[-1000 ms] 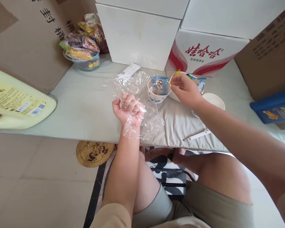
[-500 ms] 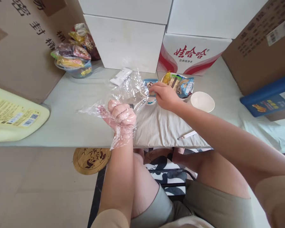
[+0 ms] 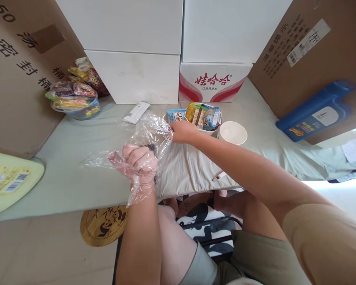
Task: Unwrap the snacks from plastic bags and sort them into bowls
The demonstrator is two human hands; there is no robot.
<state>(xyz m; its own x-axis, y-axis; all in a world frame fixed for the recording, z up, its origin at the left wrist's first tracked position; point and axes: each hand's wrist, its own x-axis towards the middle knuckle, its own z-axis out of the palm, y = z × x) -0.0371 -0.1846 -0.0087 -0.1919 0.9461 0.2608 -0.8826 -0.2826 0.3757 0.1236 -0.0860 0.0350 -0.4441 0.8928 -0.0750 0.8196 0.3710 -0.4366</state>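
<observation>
A loose clear plastic glove covers my left hand [image 3: 141, 162], which is closed in a fist above the front of the table. A dark thing shows just behind the fist, too hidden to name. Crumpled clear plastic film [image 3: 151, 128] spreads from the fist towards my right hand [image 3: 182, 131]. The right hand is bare, its fingers pinched on the film's right edge. Behind it stand a blue snack packet [image 3: 175, 115] and a white bowl [image 3: 211, 132] of wrapped snacks. Just right of these is a white paper bowl [image 3: 233, 133]. A white packet [image 3: 136, 112] lies behind the film.
White boxes [image 3: 133, 77] and a red-and-white carton [image 3: 213, 81] line the back. A tub of snacks [image 3: 87, 113] stands at left, a yellow bottle [image 3: 12, 182] nearer. At right is a blue bottle [image 3: 311, 113]. A pen-like object [image 3: 219, 176] lies near the table's front edge.
My right hand has gone from over the blue packet to the film and now pinches its edge. My left hand stays closed. The camera view has shifted.
</observation>
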